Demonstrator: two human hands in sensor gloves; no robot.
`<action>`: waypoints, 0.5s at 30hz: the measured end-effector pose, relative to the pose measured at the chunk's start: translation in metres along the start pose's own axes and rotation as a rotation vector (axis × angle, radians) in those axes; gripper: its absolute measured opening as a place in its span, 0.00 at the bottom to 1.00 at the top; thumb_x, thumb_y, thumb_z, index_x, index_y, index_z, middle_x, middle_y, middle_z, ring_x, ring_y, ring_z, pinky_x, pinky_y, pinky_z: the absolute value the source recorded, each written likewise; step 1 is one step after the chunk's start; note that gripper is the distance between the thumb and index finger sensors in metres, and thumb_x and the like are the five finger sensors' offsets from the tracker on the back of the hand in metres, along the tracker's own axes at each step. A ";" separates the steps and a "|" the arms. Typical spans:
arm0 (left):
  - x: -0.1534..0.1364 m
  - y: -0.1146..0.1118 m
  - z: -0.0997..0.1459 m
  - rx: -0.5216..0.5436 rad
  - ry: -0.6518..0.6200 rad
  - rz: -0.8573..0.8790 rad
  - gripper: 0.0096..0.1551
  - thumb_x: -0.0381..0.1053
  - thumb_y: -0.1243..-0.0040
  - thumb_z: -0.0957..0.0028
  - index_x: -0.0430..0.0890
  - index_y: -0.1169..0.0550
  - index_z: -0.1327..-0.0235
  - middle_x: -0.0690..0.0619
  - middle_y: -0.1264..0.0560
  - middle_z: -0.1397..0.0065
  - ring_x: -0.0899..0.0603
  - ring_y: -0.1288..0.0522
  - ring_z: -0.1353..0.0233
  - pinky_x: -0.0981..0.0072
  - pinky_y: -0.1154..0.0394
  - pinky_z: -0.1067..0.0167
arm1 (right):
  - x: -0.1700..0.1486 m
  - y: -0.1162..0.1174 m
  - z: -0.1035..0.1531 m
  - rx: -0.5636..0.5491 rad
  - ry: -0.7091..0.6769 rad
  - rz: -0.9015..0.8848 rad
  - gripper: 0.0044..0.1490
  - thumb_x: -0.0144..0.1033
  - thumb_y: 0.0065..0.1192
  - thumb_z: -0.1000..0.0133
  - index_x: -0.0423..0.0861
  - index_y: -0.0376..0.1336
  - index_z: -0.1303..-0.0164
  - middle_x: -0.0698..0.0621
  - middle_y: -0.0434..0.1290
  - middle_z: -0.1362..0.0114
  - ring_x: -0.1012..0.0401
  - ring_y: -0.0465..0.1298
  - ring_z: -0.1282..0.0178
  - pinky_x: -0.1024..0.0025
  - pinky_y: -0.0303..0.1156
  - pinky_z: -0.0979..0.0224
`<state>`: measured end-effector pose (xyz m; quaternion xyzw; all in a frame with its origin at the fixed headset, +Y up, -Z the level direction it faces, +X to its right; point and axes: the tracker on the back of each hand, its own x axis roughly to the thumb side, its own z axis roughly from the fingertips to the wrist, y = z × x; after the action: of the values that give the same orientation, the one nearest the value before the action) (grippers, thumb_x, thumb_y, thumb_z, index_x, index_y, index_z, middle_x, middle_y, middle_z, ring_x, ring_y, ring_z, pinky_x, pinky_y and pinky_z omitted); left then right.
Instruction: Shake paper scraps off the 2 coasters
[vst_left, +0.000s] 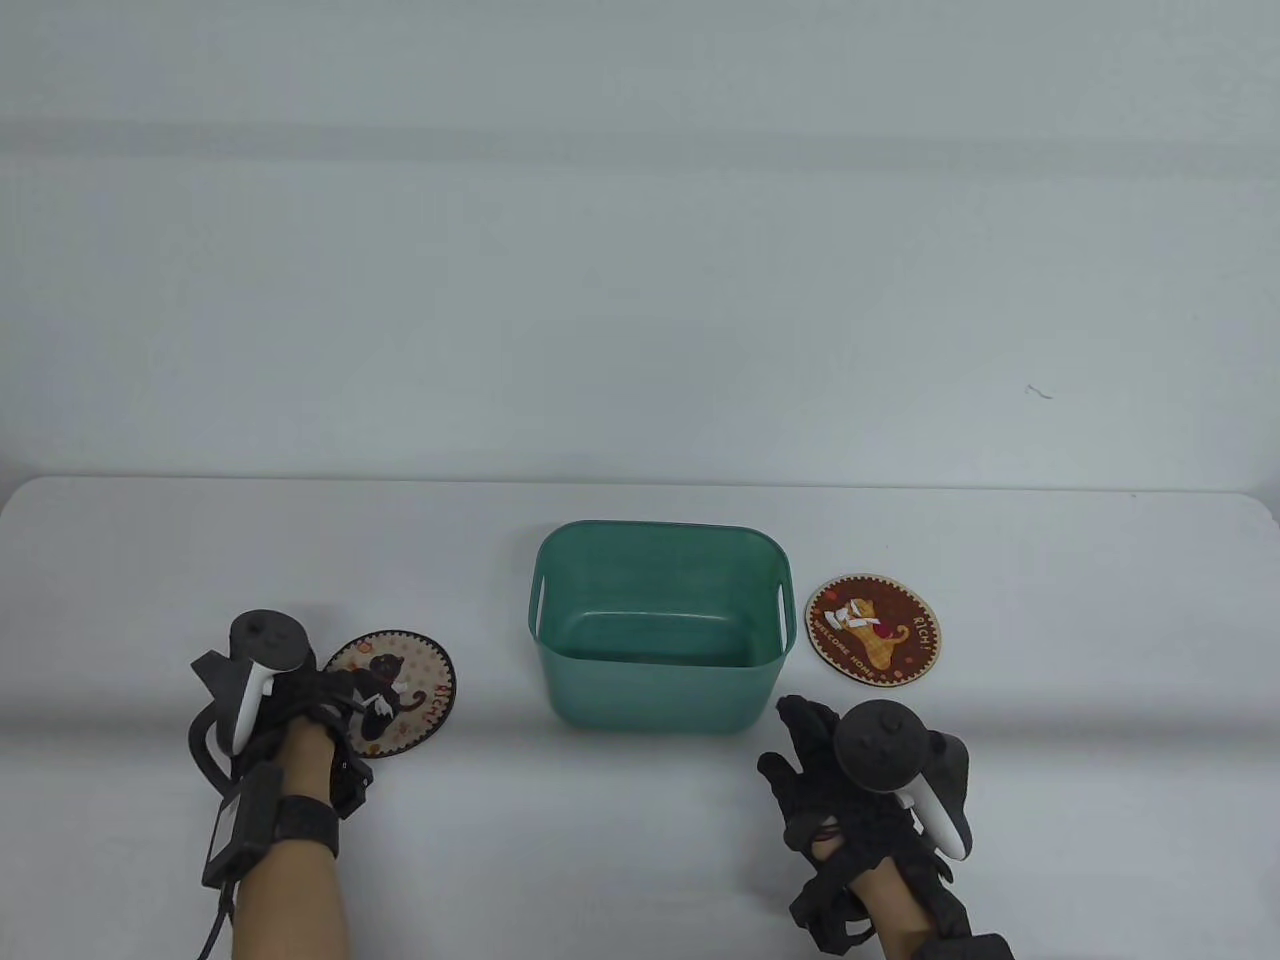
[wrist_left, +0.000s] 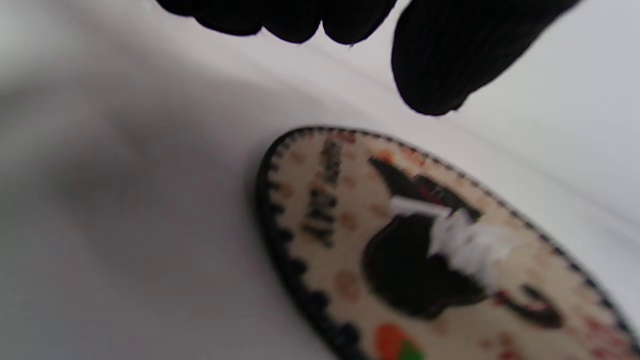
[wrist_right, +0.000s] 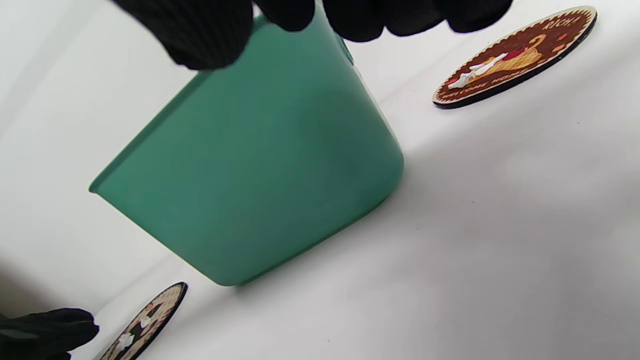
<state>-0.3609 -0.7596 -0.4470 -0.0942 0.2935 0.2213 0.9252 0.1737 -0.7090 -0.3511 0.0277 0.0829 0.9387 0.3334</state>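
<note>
A cream coaster with a black cat (vst_left: 410, 690) lies left of the bin, and white paper scraps (wrist_left: 465, 240) sit on its middle. My left hand (vst_left: 340, 700) hovers over the coaster's left part; its fingertips (wrist_left: 435, 65) hang just above the coaster and hold nothing. A brown coaster (vst_left: 873, 630) lies right of the bin and carries white scraps (wrist_right: 480, 70). My right hand (vst_left: 800, 745) stays in front of the bin's near right corner, well short of the brown coaster, with fingers relaxed and empty.
A green plastic bin (vst_left: 660, 700) with side handle slots stands between the two coasters, open at the top, with nothing visible inside. The white table (vst_left: 640, 850) ends at a far edge behind the bin, with a pale wall beyond it.
</note>
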 end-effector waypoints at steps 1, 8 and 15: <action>0.000 -0.003 -0.002 -0.016 0.018 -0.011 0.43 0.58 0.32 0.51 0.48 0.40 0.27 0.45 0.46 0.23 0.33 0.47 0.25 0.44 0.45 0.29 | 0.000 0.000 0.000 -0.003 0.000 0.001 0.41 0.48 0.55 0.48 0.52 0.43 0.29 0.45 0.46 0.22 0.46 0.50 0.22 0.49 0.53 0.25; 0.002 -0.016 -0.009 -0.077 0.058 -0.054 0.41 0.56 0.31 0.52 0.46 0.36 0.29 0.44 0.47 0.23 0.32 0.49 0.25 0.45 0.45 0.30 | -0.002 0.001 0.001 -0.003 0.015 0.008 0.41 0.48 0.55 0.48 0.52 0.43 0.29 0.45 0.46 0.22 0.46 0.50 0.22 0.49 0.53 0.25; 0.005 -0.011 -0.009 -0.038 0.036 -0.043 0.41 0.52 0.26 0.55 0.48 0.38 0.35 0.44 0.36 0.31 0.35 0.39 0.32 0.51 0.36 0.38 | -0.004 -0.001 0.002 -0.014 0.024 0.003 0.41 0.48 0.56 0.48 0.53 0.42 0.29 0.45 0.46 0.22 0.46 0.50 0.22 0.49 0.53 0.25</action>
<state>-0.3562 -0.7706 -0.4565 -0.1220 0.3037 0.2054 0.9223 0.1777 -0.7107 -0.3489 0.0140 0.0802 0.9400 0.3312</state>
